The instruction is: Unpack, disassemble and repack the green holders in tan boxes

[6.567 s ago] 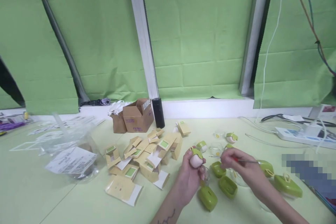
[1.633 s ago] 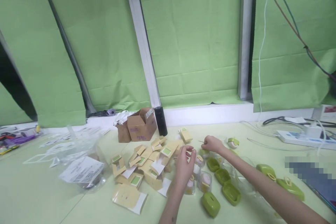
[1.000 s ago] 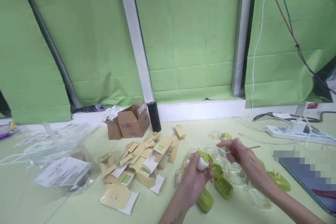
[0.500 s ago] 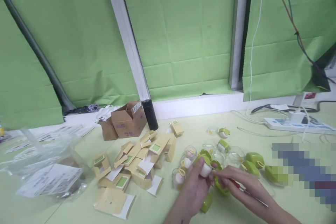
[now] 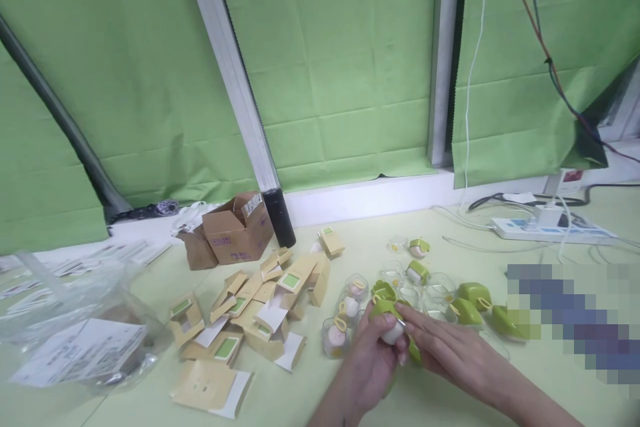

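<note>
Though half hidden in the grip, small white round plastic piece with green cap (image 5: 391, 328) held in curled left hand (image 5: 373, 363), likely turned rightward for access; right hand (image 5: 440, 347) narrow, pinching thin metal pin (image 5: 401, 323) against it. Clear plastic domes (image 5: 350, 307) and green lids (image 5: 473, 293) crowding close behind, tan card boxes (image 5: 260, 300) left; free room only toward front edge of pale green table (image 5: 280, 407).

cam: head, single view | from: above worktop (image 5: 295, 400) near edge | faces: forward-down toward far edge, green curtains (image 5: 340, 80) | range: close, left hand (image 5: 370, 361), right hand (image 5: 445, 353) bottom centre
</note>
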`<state>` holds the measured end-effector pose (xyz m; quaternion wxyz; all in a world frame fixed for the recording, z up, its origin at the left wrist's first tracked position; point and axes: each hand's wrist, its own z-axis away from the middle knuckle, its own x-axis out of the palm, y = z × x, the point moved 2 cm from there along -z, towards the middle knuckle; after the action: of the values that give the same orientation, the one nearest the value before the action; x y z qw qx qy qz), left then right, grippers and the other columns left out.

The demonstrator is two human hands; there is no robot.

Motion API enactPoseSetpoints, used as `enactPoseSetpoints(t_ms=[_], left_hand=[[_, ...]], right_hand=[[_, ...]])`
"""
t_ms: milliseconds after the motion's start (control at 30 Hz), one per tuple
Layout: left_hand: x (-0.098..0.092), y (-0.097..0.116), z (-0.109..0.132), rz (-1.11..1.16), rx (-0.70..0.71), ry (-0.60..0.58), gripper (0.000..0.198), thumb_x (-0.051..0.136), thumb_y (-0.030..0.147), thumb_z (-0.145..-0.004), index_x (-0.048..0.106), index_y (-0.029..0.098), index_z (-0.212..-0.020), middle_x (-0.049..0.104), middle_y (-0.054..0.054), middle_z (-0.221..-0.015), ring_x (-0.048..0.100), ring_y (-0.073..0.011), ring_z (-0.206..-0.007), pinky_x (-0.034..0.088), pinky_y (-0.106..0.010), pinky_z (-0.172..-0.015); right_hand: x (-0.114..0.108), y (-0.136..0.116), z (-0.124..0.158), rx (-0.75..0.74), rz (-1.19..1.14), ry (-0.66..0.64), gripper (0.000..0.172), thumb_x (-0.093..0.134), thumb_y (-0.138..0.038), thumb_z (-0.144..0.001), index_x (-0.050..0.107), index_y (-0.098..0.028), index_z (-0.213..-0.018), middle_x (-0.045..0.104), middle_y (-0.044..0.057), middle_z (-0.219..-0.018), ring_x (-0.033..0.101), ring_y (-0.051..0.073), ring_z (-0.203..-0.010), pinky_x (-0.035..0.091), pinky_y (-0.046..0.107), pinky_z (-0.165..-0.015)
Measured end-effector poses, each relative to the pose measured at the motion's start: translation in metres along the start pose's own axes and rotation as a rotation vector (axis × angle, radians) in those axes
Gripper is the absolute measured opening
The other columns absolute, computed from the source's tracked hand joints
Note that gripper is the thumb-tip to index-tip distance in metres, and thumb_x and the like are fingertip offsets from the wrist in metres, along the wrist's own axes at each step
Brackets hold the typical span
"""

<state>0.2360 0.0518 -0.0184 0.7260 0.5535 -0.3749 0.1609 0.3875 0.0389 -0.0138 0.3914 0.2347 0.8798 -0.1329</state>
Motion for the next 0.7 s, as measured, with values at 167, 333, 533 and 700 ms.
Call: enactPoseSetpoints(t_ms=[167, 333, 533, 700], left_hand=[[-0.002, 0.003, 0.002, -0.027, -0.070, 0.032, 0.030, 0.064, 0.020, -0.060, 0.045, 0.019, -0.084, 0.050, 0.006, -0.061, 0.044, -0.0051, -0.045, 0.023, -0.016, -0.040], [-0.005, 0.006, 0.004, -0.120, -0.122, 0.051, 0.041, 0.061, 0.017, -0.058, 0.044, 0.021, -0.095, 0.046, 0.007, -0.059, 0.038, -0.0041, -0.042, 0.017, -0.017, -0.040], [-0.007, 0.015, 0.005, -0.231, -0.179, -0.002, 0.046, 0.063, 0.016, -0.058, 0.044, 0.021, -0.099, 0.047, 0.007, -0.061, 0.039, -0.0036, -0.042, 0.017, -0.017, -0.042], [0.005, 0.019, 0.010, -0.541, -0.047, -0.060, 0.062, 0.069, 0.015, -0.061, 0.033, 0.025, -0.110, 0.061, -0.001, -0.082, 0.053, -0.0093, -0.058, 0.035, -0.020, -0.052]], right_hand=[[-0.001, -0.007, -0.005, -0.019, 0.039, 0.003, 0.030, 0.040, -0.006, -0.088, 0.055, -0.015, -0.113, 0.051, 0.018, -0.127, 0.051, 0.022, -0.115, 0.053, 0.031, -0.085], [0.000, -0.011, -0.007, -0.016, 0.037, 0.038, 0.024, 0.041, -0.006, -0.086, 0.057, -0.017, -0.100, 0.056, 0.018, -0.122, 0.058, 0.024, -0.108, 0.058, 0.030, -0.073], [-0.006, -0.006, -0.008, 0.158, -0.219, 0.000, 0.019, 0.041, -0.012, -0.087, 0.055, -0.023, -0.090, 0.060, 0.011, -0.122, 0.062, 0.021, -0.102, 0.057, 0.032, -0.075], [-0.029, 0.012, -0.011, 0.521, -0.513, 0.194, 0.030, 0.026, -0.028, -0.095, 0.048, -0.028, -0.115, 0.057, 0.008, -0.120, 0.056, 0.021, -0.110, 0.052, 0.037, -0.083]])
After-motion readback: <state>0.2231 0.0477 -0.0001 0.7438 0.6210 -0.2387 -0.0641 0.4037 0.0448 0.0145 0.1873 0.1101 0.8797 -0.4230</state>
